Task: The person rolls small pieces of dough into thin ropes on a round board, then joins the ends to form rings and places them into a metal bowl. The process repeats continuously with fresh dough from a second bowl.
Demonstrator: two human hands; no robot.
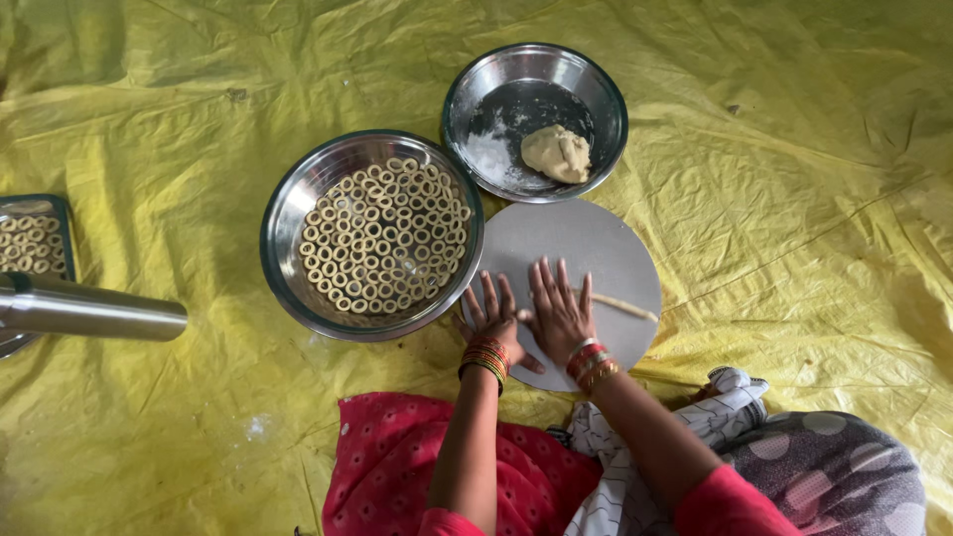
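Yellow crinkled plastic sheet (774, 199) covers the whole floor, w/ everything laid on it. Largest item on it is a round steel bowl (288, 213) left of centre, packed w/ small pale dough rings (385, 238). Just right of it, rims nearly touching, lies a flat round grey rolling board (586, 243). Above the board sits a smaller steel bowl (476, 94), floury inside, w/ a lump of pale dough (556, 154) at its lower right. At far left a shiny steel cylinder (94, 310) lies on its side, and behind it a dark-rimmed tray (62, 210) w/ more rings, partly cut off by the frame edge. On the board's near part, both hands are flat, palms down, side by side. Left hand (491, 316) is spread open at the board's left edge, gripping nothing. Right hand (559, 310) is also open & flat, fingers pressed on a thin pale dough rope (625, 306), which runs out from under them toward the board's right edge. Both wrists carry red & gold bangles (486, 357).
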